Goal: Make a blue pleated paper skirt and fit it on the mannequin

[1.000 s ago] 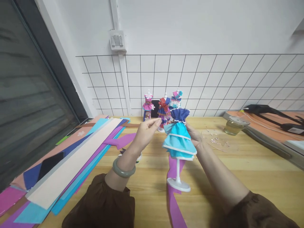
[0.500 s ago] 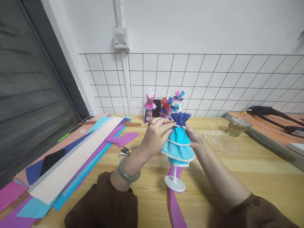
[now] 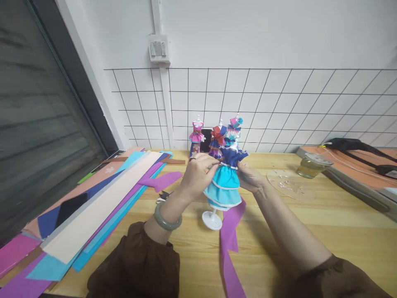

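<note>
Waist-cinch step, I judge: my left hand and right hand pinch the mini dress waist; next needs steady fingertip tension.

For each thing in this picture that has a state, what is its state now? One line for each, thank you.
Left hand: closed, pinching the dress waist.
Right hand: gripping the dress from the other side.
Blue paper dress: on its stand, held tilted.
White stand: base beside the purple strip.
Purple strip: lying loose on the table.
Glass cup: upright, yellowish liquid inside.
Three small dresses: upright by the wall.
</note>
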`<state>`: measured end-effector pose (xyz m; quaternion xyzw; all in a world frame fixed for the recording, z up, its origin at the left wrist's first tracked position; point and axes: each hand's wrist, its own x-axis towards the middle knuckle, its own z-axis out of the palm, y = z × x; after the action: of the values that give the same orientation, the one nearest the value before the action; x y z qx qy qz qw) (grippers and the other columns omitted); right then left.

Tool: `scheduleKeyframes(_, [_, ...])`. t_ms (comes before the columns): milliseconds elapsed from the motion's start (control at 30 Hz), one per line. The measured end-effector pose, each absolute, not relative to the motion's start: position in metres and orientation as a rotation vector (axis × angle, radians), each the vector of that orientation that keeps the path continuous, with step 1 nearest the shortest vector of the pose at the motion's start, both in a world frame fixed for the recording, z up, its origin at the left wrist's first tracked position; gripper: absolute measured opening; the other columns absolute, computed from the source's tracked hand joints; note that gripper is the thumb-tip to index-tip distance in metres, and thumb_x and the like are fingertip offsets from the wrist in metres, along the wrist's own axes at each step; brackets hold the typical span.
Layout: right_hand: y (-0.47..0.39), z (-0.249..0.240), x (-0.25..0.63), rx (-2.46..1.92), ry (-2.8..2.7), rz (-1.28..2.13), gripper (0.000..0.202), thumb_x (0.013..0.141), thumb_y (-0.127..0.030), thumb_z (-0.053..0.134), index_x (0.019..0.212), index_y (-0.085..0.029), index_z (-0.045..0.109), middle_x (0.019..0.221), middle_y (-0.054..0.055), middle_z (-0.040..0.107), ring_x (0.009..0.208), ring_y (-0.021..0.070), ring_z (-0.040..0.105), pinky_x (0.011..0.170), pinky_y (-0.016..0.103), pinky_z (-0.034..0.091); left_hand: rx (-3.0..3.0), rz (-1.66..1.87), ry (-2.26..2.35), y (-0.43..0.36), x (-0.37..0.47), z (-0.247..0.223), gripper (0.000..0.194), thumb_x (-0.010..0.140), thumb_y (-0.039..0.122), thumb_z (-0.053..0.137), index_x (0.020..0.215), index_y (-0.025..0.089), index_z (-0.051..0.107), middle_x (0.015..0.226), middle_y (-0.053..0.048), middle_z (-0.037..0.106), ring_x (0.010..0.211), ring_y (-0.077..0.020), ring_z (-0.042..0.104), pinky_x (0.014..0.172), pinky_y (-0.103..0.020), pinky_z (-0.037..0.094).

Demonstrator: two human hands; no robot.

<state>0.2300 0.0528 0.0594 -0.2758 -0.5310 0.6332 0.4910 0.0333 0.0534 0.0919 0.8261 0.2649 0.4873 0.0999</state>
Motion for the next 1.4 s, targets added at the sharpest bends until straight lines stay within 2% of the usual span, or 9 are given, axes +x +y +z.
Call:
scheduleKeyframes(233, [0.052, 0.065, 0.226, -0.699, -1.291, 1.440, 0.033, 0.073, -0.046, 0.067, 0.098, -0.024, 0.067, 0.110, 0.006, 0.068, 0.110, 0.0260, 0.057, 0.097, 0.045, 0.039, 2.283, 1.429, 0.949, 0.059, 0.027, 0.094, 0.025, 0.083, 0.014, 0.048, 0.099, 0.018, 0.066, 0.101, -0.007, 0.067, 0.101, -0.0176, 0.057, 0.092, -0.035, 0.045])
scheduleKeyframes(400, [0.053, 0.062, 0.226, -0.715, -1.299, 1.409, 0.029, 0.072, -0.042, 0.069, 0.095, -0.024, 0.068, 0.103, 0.006, 0.070, 0.104, 0.0250, 0.060, 0.095, 0.043, 0.039, 2.299, 1.353, 0.957, 0.064, 0.027, 0.089, 0.037, 0.080, 0.005, 0.039, 0.102, 0.017, 0.066, 0.106, -0.006, 0.066, 0.106, -0.0171, 0.057, 0.095, -0.034, 0.044])
scheduleKeyframes(533, [0.054, 0.061, 0.227, -0.788, -1.333, 1.339, 0.031, 0.070, -0.044, 0.070, 0.092, -0.023, 0.069, 0.099, 0.005, 0.071, 0.100, 0.0246, 0.061, 0.092, 0.041, 0.040, 2.274, 1.242, 0.979, 0.069, 0.026, 0.085, 0.041, 0.079, 0.005, 0.037, 0.109, 0.014, 0.063, 0.112, -0.009, 0.065, 0.108, -0.0186, 0.057, 0.096, -0.035, 0.044])
scheduleKeyframes(667, [0.055, 0.061, 0.226, -0.890, -1.386, 1.213, 0.033, 0.070, -0.047, 0.068, 0.091, -0.022, 0.069, 0.092, 0.004, 0.071, 0.089, 0.0228, 0.062, 0.083, 0.038, 0.044, 2.254, 1.058, 0.892, 0.072, 0.024, 0.080, 0.048, 0.079, 0.005, 0.036, 0.121, 0.018, 0.055, 0.116, -0.007, 0.064, 0.108, -0.0181, 0.059, 0.092, -0.033, 0.047])
scheduleKeyframes(767, [0.053, 0.063, 0.223, -0.971, -1.424, 1.080, 0.028, 0.073, -0.046, 0.066, 0.085, -0.021, 0.070, 0.085, 0.002, 0.070, 0.080, 0.0199, 0.061, 0.076, 0.034, 0.045, 2.248, 1.002, 0.871, 0.074, 0.023, 0.077, 0.051, 0.076, 0.002, 0.037, 0.119, 0.018, 0.057, 0.116, -0.006, 0.064, 0.108, -0.0190, 0.059, 0.092, -0.033, 0.047])
scheduleKeyframes(867, [0.050, 0.067, 0.219, -1.021, -1.441, 0.999, 0.026, 0.074, -0.045, 0.065, 0.084, -0.022, 0.070, 0.085, 0.001, 0.070, 0.081, 0.0190, 0.060, 0.075, 0.033, 0.045, 2.214, 0.987, 0.892, 0.077, 0.022, 0.076, 0.049, 0.075, 0.003, 0.038, 0.116, 0.018, 0.059, 0.115, -0.007, 0.065, 0.108, -0.0200, 0.059, 0.093, -0.034, 0.046])
scheduleKeyframes(1067, [0.048, 0.073, 0.217, -1.083, -1.385, 0.936, 0.036, 0.075, -0.048, 0.063, 0.102, -0.024, 0.068, 0.099, 0.002, 0.070, 0.093, 0.0207, 0.061, 0.083, 0.034, 0.045, 2.112, 1.029, 1.008, 0.087, 0.021, 0.068, 0.046, 0.073, 0.004, 0.046, 0.114, 0.018, 0.060, 0.117, -0.008, 0.064, 0.110, -0.0218, 0.058, 0.095, -0.036, 0.044])
scheduleKeyframes(1267, [0.053, 0.071, 0.221, -1.132, -1.312, 0.913, 0.040, 0.074, -0.050, 0.063, 0.106, -0.026, 0.066, 0.107, 0.001, 0.068, 0.101, 0.0217, 0.059, 0.091, 0.037, 0.043, 2.180, 1.030, 1.121, 0.088, 0.020, 0.067, 0.037, 0.072, 0.014, 0.055, 0.109, 0.017, 0.061, 0.108, -0.010, 0.067, 0.101, -0.0232, 0.061, 0.089, -0.037, 0.047])
scheduleKeyframes(1400, [0.060, 0.066, 0.229, -1.183, -1.204, 0.883, 0.039, 0.072, -0.052, 0.064, 0.100, -0.025, 0.068, 0.100, 0.002, 0.069, 0.094, 0.0209, 0.062, 0.083, 0.035, 0.048, 2.238, 1.043, 1.187, 0.082, 0.021, 0.072, 0.026, 0.071, 0.015, 0.056, 0.096, 0.019, 0.064, 0.093, -0.007, 0.069, 0.088, -0.0211, 0.063, 0.079, -0.034, 0.049])
